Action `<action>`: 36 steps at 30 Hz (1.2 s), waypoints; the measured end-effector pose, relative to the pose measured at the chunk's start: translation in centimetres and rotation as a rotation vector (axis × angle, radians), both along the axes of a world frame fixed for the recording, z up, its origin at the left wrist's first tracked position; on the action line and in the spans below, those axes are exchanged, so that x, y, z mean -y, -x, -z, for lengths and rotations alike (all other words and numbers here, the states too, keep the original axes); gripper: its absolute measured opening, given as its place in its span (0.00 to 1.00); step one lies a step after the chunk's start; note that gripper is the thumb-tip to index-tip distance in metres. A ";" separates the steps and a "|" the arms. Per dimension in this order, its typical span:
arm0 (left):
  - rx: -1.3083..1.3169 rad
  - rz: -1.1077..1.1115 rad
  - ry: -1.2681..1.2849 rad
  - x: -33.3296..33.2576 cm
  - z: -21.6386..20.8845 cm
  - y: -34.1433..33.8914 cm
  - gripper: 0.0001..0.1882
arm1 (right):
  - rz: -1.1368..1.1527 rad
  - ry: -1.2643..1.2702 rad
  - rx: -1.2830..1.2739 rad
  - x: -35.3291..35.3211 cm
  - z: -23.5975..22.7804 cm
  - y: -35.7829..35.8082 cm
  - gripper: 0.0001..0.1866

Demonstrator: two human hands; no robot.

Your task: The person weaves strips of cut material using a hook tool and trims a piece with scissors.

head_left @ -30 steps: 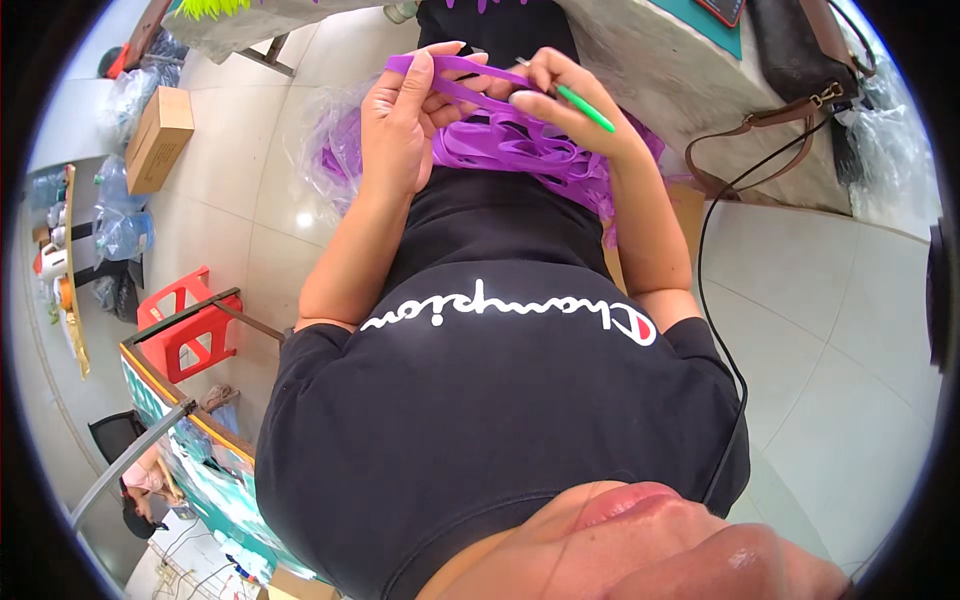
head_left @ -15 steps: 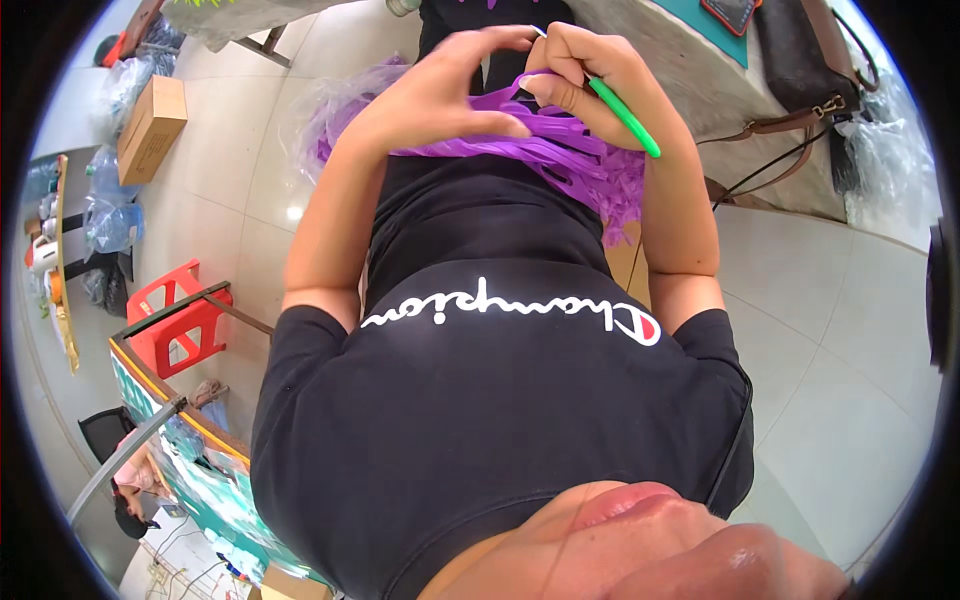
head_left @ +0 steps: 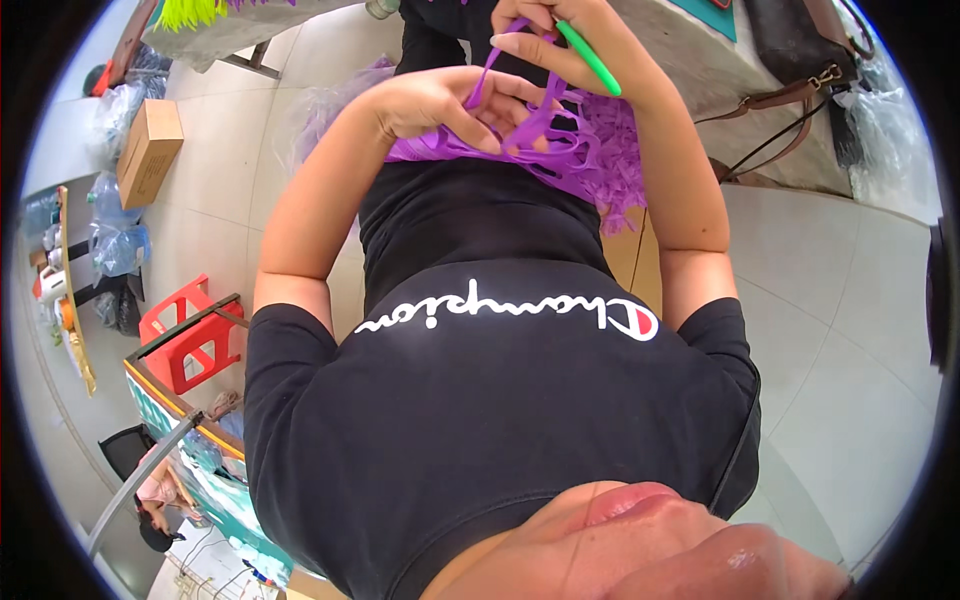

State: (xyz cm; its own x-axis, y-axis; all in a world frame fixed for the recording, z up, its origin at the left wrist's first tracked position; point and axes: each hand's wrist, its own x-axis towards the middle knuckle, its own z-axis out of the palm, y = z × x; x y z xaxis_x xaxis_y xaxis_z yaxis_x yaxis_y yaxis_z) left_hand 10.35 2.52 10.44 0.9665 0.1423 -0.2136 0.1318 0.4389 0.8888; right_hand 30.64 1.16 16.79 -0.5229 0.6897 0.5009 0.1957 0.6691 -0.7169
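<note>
A heap of purple plastic strips (head_left: 610, 165), some joined in loops, lies across my lap. My left hand (head_left: 450, 105) is loosely curled among these strips, with a purple strand passing between its thumb and fingers. Farther away and to the right, my right hand (head_left: 555, 50) pinches the upper end of a purple loop (head_left: 487, 75) stretched up from the left hand. A slim green-handled tool (head_left: 590, 60) is also tucked in my right hand, its handle sticking out toward me; its working end is hidden.
Grey-covered tables stand at the far left (head_left: 215, 40) and right (head_left: 690, 75); a dark handbag (head_left: 800, 50) lies on the right one. On the left are a cardboard box (head_left: 152, 150), a red stool (head_left: 195, 335) and water bottles (head_left: 120, 235). Another person (head_left: 160, 490) sits at lower left.
My right hand has moved up and away, drawing out a purple loop. My left hand has dropped lower, its fingers now in the strips. The green-handled tool has moved with my right hand.
</note>
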 end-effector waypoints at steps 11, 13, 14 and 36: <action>-0.283 -0.353 -0.031 2.2 0.2 -1.3 0.23 | 0.056 0.040 -0.270 -0.1 3.0 1.7 0.15; -0.272 -0.412 0.084 2.7 1.0 -0.7 0.24 | 0.381 0.052 -0.303 2.0 2.6 1.2 0.15; -0.265 -0.443 0.204 3.2 1.8 -0.6 0.23 | 0.492 0.058 -0.312 3.0 2.8 0.7 0.15; -0.016 -0.629 0.844 9.3 1.3 -2.7 0.13 | 0.620 0.373 -0.693 15.1 9.7 1.4 0.04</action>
State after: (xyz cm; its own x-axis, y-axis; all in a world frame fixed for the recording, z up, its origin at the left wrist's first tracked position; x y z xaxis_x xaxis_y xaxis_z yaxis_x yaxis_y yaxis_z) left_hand 13.03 -6.79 9.15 0.7661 0.4166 -0.4895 -0.3259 0.9081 0.2630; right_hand 29.20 -13.95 7.11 0.3075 0.9167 0.2550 -0.1068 0.2995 -0.9481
